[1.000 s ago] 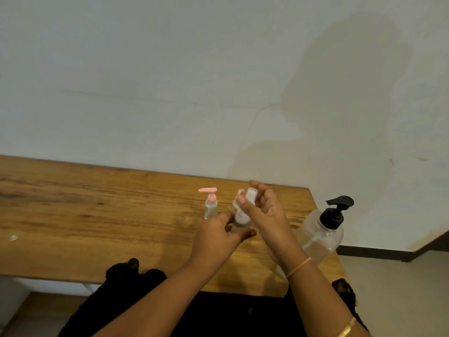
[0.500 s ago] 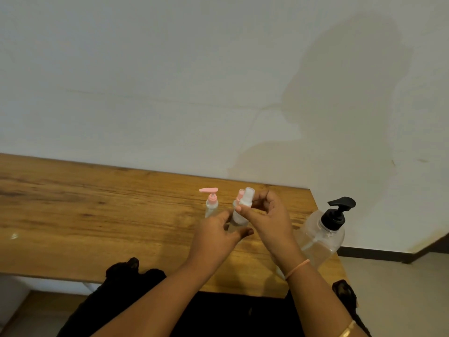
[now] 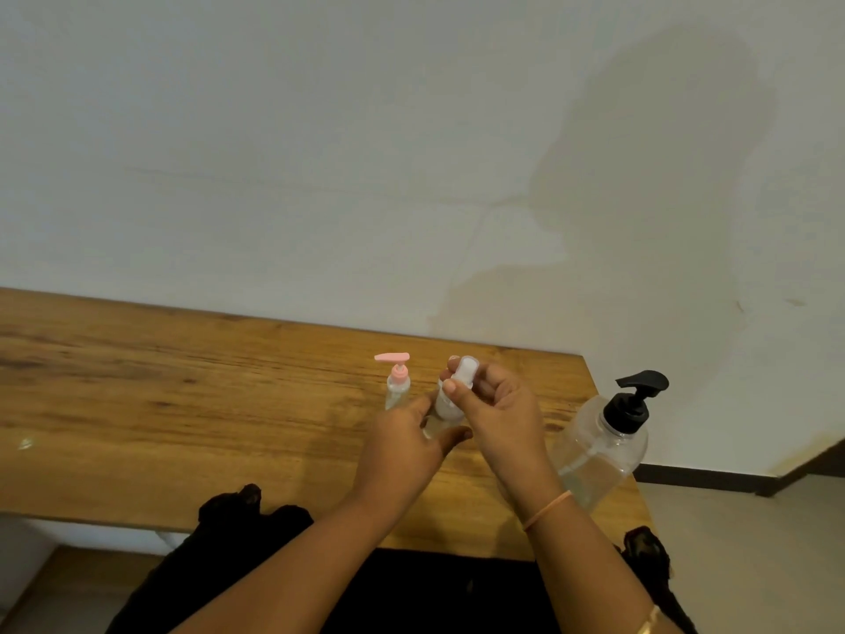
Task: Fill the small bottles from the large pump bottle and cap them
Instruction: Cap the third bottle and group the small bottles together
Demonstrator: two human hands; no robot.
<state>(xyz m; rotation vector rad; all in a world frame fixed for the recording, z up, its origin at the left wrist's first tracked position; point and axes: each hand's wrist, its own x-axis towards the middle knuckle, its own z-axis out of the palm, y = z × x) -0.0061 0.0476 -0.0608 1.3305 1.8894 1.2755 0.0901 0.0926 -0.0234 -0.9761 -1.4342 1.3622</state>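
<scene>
The left hand (image 3: 402, 446) is gripping the small clear plastic bottle (image 3: 446, 411); the right hand (image 3: 498, 409) is pinching a translucent cylindrical cap (image 3: 466, 372) at its top.

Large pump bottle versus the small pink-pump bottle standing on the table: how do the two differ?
The large pump bottle is far bigger and wider than the slim small pink-pump bottle. The large bottle's pump is black; the small bottle's is pink. The large bottle stands at the right end of the table, the small one further left, nearer the middle. Both are clear, upright and have pumps fitted.
</scene>
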